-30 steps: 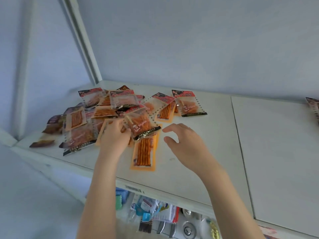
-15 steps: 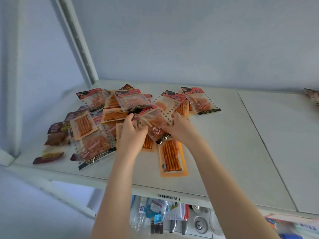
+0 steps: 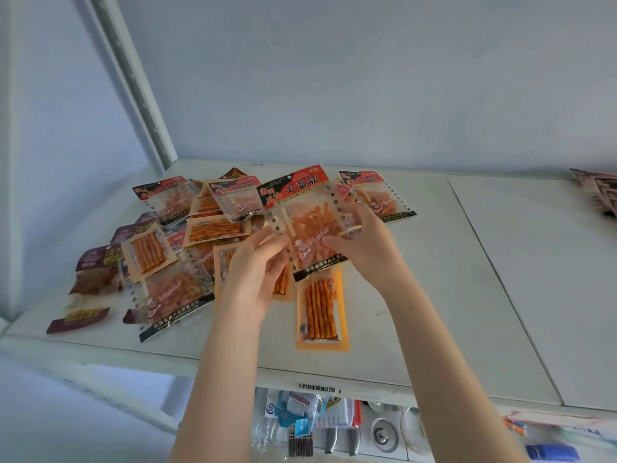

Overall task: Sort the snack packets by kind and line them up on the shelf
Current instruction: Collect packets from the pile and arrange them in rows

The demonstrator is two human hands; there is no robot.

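Red-header packet (image 3: pixel 309 225) is lifted off the pile (image 3: pixel 213 228), upright and face to camera, above mid-shelf. Two-hand hold: left hand (image 3: pixel 257 265) pinches its lower-left edge. Right hand (image 3: pixel 367 248) has the thumb on the front and fingers wrapped round the right edge. Both hands are closed on it, neither spare.

Doing the step well, my read:
- One hand is enough for a flat pouch. Drop the left one to steady the pile.
- Hold by the sealed margin, not over the contents. The film looks slippery and crinkles easily.
- Pick a lane now. Bare shelf (image 3: pixel 450 312) at 3–4 o'clock of the packet looks the obvious spot, header away, edges squared.
- The matching packet (image 3: pixel 377 195) at 1 o'clock lies just beside the right hand, so it's the next pick of that kind.

Around it:
- Orange stick packet (image 3: pixel 321 312) lies flat at 6 o'clock, directly under the held one. A straight-down set would land on it.
- More stick packets and red-header ones overlap at 9–10 o'clock.
- Brown packets (image 3: pixel 95 279) sit at 8–9 o'clock, near the shelf's left end.
- Panel seam (image 3: pixel 503 285) runs at 3 o'clock. Don't straddle it.
- Another stack (image 3: pixel 597 192) is at the far right edge, kind unclear.
- Upright post (image 3: pixel 141 95) at 10–11 o'clock, well apart.
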